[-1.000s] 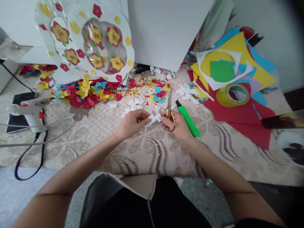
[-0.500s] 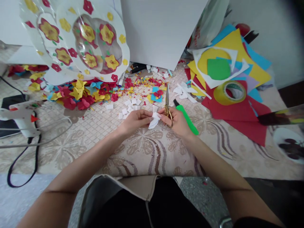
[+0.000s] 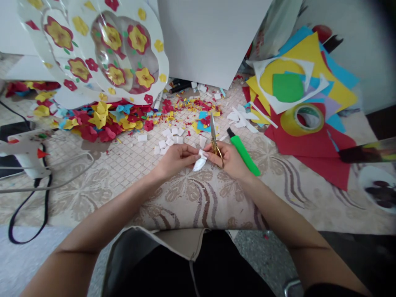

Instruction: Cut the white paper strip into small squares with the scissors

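Note:
Between the fingertips of both my hands is a small folded piece of white paper. My left hand pinches its left side, thumb on top. At its upper right, the thumb and finger of my right hand grip it too. Gold-handled scissors hang on my right hand, handles around its fingers and blades pointing away from me. Small white squares lie scattered just beyond my left hand. A bright green tool with a black tip lies right beside my right hand.
Paper flowers are heaped at the left, below a flower-decorated white panel. A white glue gun with its cord lies far left. Coloured paper sheets and a tape roll fill the right. White paper strips lie behind the green tool.
The white paper has turned and looks narrower, folded over between my fingers. The scissors have tilted to the left with my right hand. The whole view has shifted slightly.

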`<state>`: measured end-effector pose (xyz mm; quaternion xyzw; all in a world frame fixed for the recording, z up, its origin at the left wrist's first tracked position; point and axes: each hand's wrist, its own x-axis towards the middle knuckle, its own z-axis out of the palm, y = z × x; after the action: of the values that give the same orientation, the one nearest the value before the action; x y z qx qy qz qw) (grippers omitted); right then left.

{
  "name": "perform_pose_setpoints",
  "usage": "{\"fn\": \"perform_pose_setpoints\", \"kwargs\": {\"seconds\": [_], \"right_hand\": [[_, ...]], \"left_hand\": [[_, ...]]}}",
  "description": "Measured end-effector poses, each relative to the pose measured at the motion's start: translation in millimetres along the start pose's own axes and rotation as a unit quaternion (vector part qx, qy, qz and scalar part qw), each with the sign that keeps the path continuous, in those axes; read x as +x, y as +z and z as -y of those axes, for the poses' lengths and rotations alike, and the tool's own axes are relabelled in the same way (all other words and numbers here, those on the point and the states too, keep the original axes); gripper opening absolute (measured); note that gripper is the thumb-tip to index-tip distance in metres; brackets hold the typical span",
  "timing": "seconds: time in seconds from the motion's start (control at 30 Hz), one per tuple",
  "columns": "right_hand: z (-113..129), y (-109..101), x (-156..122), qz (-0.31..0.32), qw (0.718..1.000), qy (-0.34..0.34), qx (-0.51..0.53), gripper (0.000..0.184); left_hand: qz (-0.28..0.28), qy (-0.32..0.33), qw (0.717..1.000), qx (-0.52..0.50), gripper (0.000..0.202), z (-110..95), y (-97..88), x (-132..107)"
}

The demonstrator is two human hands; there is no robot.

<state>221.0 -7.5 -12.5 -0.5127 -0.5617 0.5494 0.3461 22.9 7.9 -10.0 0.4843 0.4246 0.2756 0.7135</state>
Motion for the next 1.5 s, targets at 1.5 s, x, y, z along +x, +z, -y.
{"fn": "perform_pose_setpoints", "kwargs": {"seconds": [1.5], "right_hand": [[0.6,4.5,-6.1,0.036,0.994,0.017,0.106,0.030]], "left_hand": [[-0.014,0.020,1.000,0.011,0.026,1.4,3.2,-3.6]]}}
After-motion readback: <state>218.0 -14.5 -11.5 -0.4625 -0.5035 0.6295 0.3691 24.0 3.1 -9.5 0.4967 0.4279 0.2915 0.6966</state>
